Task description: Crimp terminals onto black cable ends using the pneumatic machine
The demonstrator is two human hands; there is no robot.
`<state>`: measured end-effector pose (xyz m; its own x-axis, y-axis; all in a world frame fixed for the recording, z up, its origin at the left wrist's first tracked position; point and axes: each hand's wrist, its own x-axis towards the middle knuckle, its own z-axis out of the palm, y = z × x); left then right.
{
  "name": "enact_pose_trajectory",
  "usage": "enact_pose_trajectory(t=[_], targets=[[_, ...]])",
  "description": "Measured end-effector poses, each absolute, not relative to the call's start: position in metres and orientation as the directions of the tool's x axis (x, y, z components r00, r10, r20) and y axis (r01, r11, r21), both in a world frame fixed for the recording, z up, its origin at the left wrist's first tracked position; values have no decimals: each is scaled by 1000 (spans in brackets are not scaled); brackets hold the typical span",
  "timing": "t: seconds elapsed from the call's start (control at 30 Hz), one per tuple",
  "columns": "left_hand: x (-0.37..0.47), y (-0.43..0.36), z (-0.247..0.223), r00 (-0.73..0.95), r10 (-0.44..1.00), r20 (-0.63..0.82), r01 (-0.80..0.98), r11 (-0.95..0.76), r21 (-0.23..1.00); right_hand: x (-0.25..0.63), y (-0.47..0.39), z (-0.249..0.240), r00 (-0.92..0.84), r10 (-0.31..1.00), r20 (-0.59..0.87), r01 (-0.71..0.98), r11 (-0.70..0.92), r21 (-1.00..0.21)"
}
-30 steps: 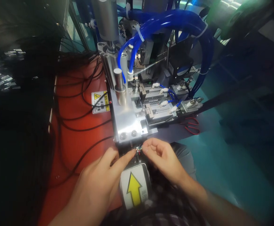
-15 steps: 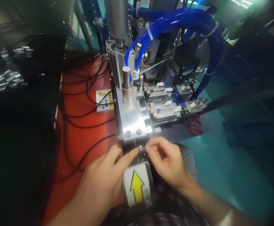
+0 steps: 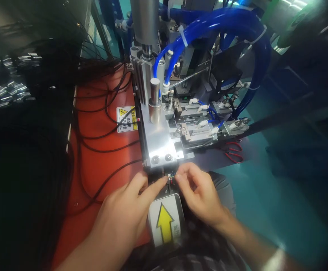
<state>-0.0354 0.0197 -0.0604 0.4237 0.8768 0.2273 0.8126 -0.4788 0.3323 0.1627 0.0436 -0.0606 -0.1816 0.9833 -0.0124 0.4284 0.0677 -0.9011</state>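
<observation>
Several thin coloured wires [image 3: 171,176], among them blue, green, red and white strands, lie at a small dark fixture below the front edge of the metal plate [image 3: 160,141]. My right hand [image 3: 199,190] pinches the wires from the right between thumb and forefinger. From the left, my left hand [image 3: 130,203] reaches one digit to the wires and rests its tip beside them. Its other fingers curl underneath, so what they hold is hidden. Just below the wires sits a white pad [image 3: 154,222] bearing a yellow arrow.
Black cables [image 3: 107,150] cross the red bench top [image 3: 119,162] at left, near a warning label [image 3: 126,119]. Small pneumatic cylinders [image 3: 199,133] and thick blue tubes [image 3: 217,20] stand behind. Red-handled scissors [image 3: 234,152] lie at right. Shiny metal pieces [image 3: 10,94] lie far left.
The view has shifted slightly, so the machine sits a little farther right. Both hands keep nearly the same pose at the wires.
</observation>
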Motion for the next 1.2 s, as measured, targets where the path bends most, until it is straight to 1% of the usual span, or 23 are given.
enact_pose_trajectory(t=[0.17,0.33,0.5,0.67,0.9,1.07,1.2], targets=[[-35,21,-57,429,872,236,809,-487,329,162,45,-63,-180,982,-53,432,30,-901],[-35,22,-57,434,866,250,808,-497,317,163,45,-61,-195,978,-74,501,34,-865],[-36,20,-58,436,869,235,809,-493,319,164,45,-56,-224,973,-57,564,82,-822],[-37,20,-58,445,859,253,800,-508,320,166,48,-52,-259,966,-18,578,140,-804],[-39,18,-58,440,880,178,823,-474,312,164,50,-50,-258,965,-48,602,122,-789],[-41,19,-52,458,886,67,827,-453,333,166,50,-46,-276,960,-53,582,122,-804],[-41,20,-47,452,892,16,839,-432,331,167,50,-45,-282,957,-64,585,118,-803]])
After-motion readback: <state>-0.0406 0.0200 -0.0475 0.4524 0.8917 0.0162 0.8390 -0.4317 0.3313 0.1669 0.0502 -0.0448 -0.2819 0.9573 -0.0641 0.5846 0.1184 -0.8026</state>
